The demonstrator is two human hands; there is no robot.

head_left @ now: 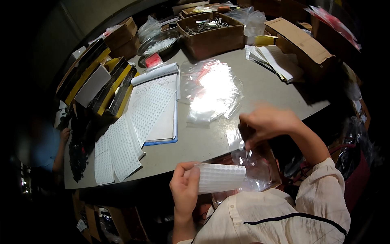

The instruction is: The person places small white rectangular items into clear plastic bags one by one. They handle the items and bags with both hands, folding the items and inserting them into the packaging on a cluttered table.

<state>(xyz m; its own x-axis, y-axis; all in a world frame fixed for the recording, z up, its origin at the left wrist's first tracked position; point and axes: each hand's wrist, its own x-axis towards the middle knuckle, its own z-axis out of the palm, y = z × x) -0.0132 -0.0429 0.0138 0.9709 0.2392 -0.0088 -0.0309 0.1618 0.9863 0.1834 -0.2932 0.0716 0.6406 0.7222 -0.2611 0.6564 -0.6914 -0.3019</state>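
My left hand (185, 185) grips a white sheet of round stickers (221, 177), thumb on its near face, the sheet curling toward the right. To its upper right my right hand (266, 124) is slightly blurred, with its fingers bent together in a pinch. What they hold, if anything, I cannot make out. A clear plastic bag (235, 140) is right beside those fingertips, over the table's front edge. Below, more clear bags (258, 175) lie in an open box or drawer (274, 166) in front of my body.
Shiny clear bags (213, 91) are heaped mid-table. Left of them, sticker sheets (122, 150) overlap a notepad on a blue clipboard (162, 142). A carton of metal parts (213, 38) and a bowl (162, 44) stand behind. Another person's hand (65, 134) is at the left edge.
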